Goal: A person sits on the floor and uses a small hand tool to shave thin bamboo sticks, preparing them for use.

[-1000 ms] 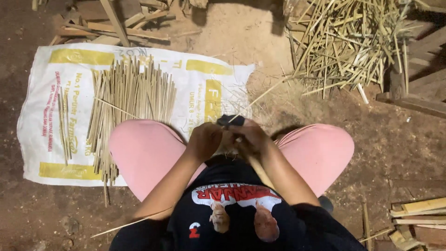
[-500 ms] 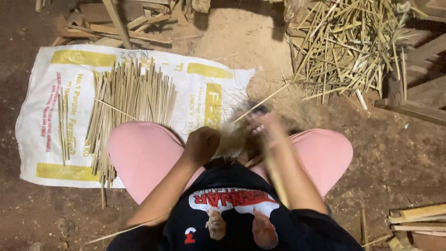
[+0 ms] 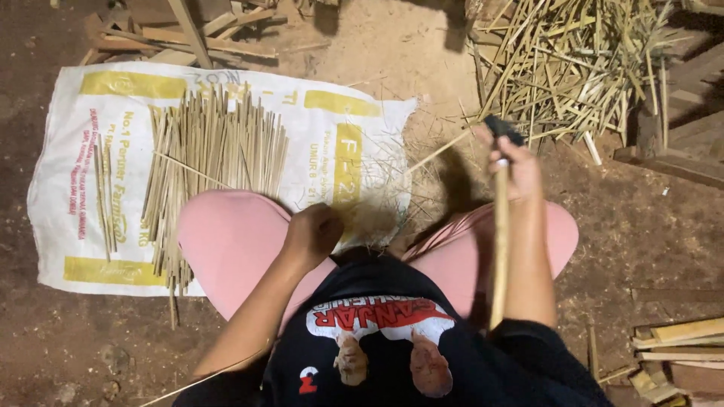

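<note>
Beside the sack (image 3: 317,124) of laid-out sticks (image 3: 207,162), the right hand (image 3: 513,162) clenches a knife handle (image 3: 500,241), while the left hand (image 3: 313,234) is fisted, its grip's contents unclear.

A sack (image 3: 324,128) lies flat on the dirt floor (image 3: 641,226), ahead and to the left of the seated person. On the sack rests a row of sticks (image 3: 204,166), with a smaller bunch (image 3: 105,188) just left of it. Behind the sack, wood scraps (image 3: 188,34) are heaped. Ahead to the right sits a loose pile of cuttings (image 3: 573,68). The left hand (image 3: 313,234) sits over the left knee at the sack's near edge; the right hand (image 3: 513,162) is raised over the right knee, before the pile. More offcuts (image 3: 679,347) lie at the far right, beside the person.
</note>
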